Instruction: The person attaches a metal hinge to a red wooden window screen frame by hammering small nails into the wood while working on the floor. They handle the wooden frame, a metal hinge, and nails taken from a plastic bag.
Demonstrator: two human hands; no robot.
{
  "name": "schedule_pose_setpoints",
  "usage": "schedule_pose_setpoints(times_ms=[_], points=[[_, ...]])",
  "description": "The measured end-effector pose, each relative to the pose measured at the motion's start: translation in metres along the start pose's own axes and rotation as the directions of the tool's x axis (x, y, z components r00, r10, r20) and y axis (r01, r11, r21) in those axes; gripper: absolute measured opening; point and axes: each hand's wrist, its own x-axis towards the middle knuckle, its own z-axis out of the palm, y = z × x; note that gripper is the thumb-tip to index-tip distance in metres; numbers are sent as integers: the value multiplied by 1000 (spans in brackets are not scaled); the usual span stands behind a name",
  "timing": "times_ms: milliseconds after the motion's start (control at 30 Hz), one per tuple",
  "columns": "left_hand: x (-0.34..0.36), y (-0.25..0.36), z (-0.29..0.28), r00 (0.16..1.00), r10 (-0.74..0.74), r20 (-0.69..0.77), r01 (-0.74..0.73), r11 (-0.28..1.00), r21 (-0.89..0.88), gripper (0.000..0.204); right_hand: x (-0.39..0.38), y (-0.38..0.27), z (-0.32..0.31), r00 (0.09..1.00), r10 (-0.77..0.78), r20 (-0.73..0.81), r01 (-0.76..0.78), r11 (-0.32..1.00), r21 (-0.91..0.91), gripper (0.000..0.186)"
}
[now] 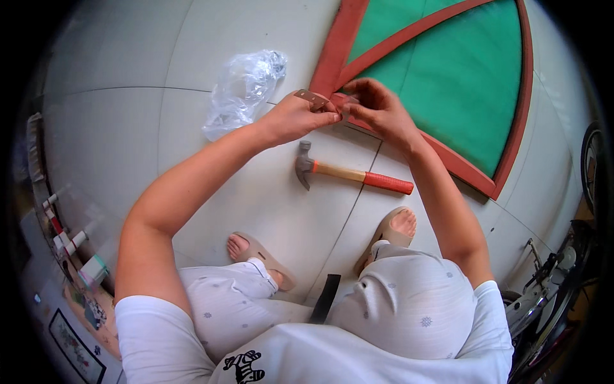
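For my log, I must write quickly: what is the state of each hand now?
Left hand: closed, holding a brown plate with holes.
Right hand: fingers curled; too blurred to tell if it holds something.

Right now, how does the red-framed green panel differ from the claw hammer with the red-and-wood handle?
The red-framed green panel is far larger and runs past the picture's top edge; the grey-headed claw hammer shows whole. The panel is mostly green; the hammer is grey, tan and red. The left grip and right grip are at one corner of the panel, while the hammer lies untouched. Both have red parts.
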Motion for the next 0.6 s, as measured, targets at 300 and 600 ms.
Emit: schedule_pose_setpoints(times_ms=[300, 600], points=[[23, -51, 11, 895, -207, -395, 127, 967, -219, 29, -3, 47, 14, 908, -391, -149, 228, 760, -609, 16], [44, -59, 1, 896, 117, -428, 16, 955, 296, 28, 2, 56, 19, 767, -642, 3, 310, 366, -877, 18]])
